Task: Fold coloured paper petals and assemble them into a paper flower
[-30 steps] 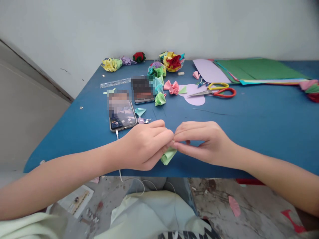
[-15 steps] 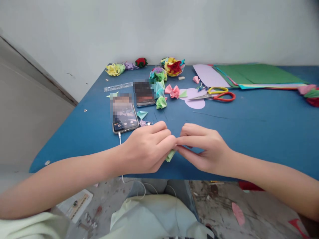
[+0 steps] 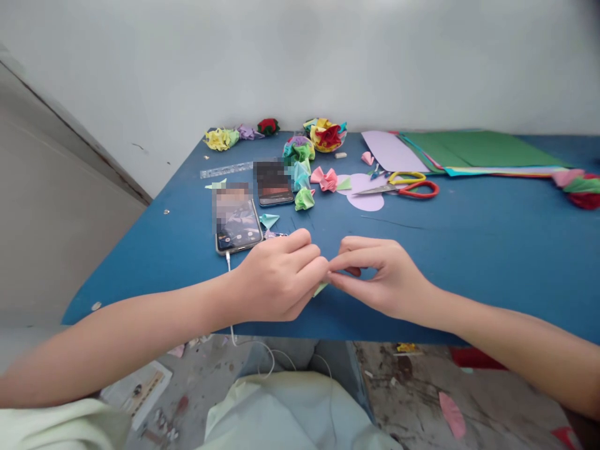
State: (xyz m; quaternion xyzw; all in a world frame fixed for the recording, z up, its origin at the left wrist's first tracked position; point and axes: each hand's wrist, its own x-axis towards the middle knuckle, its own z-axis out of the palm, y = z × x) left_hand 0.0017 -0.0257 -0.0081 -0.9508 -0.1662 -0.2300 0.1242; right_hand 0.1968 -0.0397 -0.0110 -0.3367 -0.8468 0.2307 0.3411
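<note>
My left hand (image 3: 276,278) and my right hand (image 3: 375,275) meet fingertip to fingertip over the front of the blue table (image 3: 492,250). Both are closed in a pinch on a small folded piece of light green paper (image 3: 320,289), of which only a corner shows below my left fingers. A phone (image 3: 237,220) with a white cable lies just behind my left hand.
A second phone (image 3: 273,183), a clear ruler (image 3: 227,169), folded paper pieces (image 3: 323,177) and paper flowers (image 3: 325,133) lie further back. Scissors (image 3: 403,186) rest on a lilac paper circle (image 3: 360,190). Coloured paper sheets (image 3: 473,150) lie at back right. Floor shows below the table edge.
The green paper has been drawn further into my left fingers, so less of it shows. Both hands stay together; the view has tilted slightly.
</note>
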